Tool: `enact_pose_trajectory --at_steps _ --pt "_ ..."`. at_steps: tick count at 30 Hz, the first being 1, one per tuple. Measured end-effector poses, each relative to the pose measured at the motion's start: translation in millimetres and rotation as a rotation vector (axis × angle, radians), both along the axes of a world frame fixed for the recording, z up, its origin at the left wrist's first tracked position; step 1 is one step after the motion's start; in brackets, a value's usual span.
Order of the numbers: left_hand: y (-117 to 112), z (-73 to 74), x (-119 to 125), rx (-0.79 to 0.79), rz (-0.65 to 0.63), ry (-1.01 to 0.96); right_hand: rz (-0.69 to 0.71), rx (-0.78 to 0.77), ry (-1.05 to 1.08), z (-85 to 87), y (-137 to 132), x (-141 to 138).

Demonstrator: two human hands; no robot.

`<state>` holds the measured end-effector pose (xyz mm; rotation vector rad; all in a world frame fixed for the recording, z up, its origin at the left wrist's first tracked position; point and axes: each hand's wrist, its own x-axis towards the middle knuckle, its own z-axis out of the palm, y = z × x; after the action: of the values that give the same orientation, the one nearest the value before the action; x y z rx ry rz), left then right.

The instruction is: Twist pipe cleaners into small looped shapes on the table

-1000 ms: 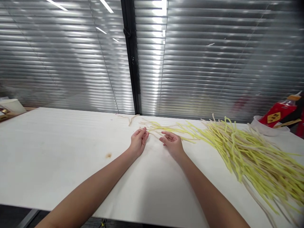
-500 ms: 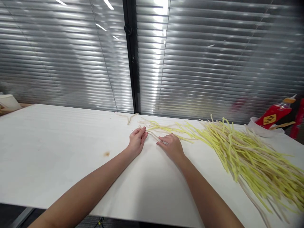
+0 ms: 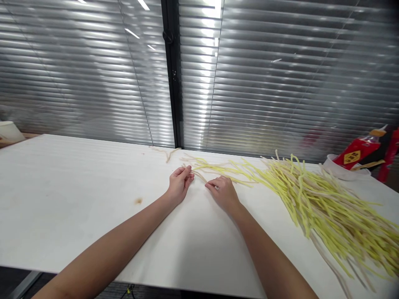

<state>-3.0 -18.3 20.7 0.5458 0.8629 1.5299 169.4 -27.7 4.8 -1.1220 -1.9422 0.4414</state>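
A beige pipe cleaner (image 3: 198,176) spans the short gap between my two hands above the white table. My left hand (image 3: 181,180) pinches one end between thumb and fingertips. At its other end, my right hand (image 3: 222,191) has thumb and forefinger closed on it. Just behind my hands lie several loose yellow pipe cleaners (image 3: 221,168), mixed with beige ones. To the right, a large heap of yellow and beige pipe cleaners (image 3: 330,207) spreads over the table.
The white table (image 3: 77,199) bears a small brown stain. A bent beige piece (image 3: 168,154) lies by the blinds (image 3: 255,83) at the back. On the far right, a white bowl (image 3: 346,171) stands with a red bottle (image 3: 358,151). A pale container (image 3: 11,132) is at far left.
My right thumb and forefinger have closed on the pipe cleaner's end; they were slightly apart before. My left hand keeps its pinch in nearly the same place. The view has shifted slightly.
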Motion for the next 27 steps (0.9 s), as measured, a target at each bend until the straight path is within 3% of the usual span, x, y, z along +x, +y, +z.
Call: enact_pose_trajectory --at_steps 4,8,10,17,22,27 --pt "0.0 -0.2 0.3 -0.006 0.003 0.009 0.003 -0.093 0.121 3.9 -8.4 -4.5" --pt "0.6 -0.8 -0.4 0.009 -0.01 0.014 0.176 -0.16 0.146 7.8 -16.4 -6.9" --pt "1.1 -1.0 -0.9 0.003 -0.02 0.015 0.223 -0.132 0.134 7.7 -17.7 -7.6" --pt "0.3 0.1 -0.7 0.019 -0.113 0.097 0.18 0.117 0.149 4.9 -12.0 -7.2" --pt "-1.1 -2.6 -0.2 0.075 -0.243 0.222 0.298 0.218 0.015 5.8 -13.2 -7.4" --pt "-0.6 -6.2 -0.4 0.105 -0.258 0.296 0.311 0.269 -0.101 5.6 -15.3 -8.9"
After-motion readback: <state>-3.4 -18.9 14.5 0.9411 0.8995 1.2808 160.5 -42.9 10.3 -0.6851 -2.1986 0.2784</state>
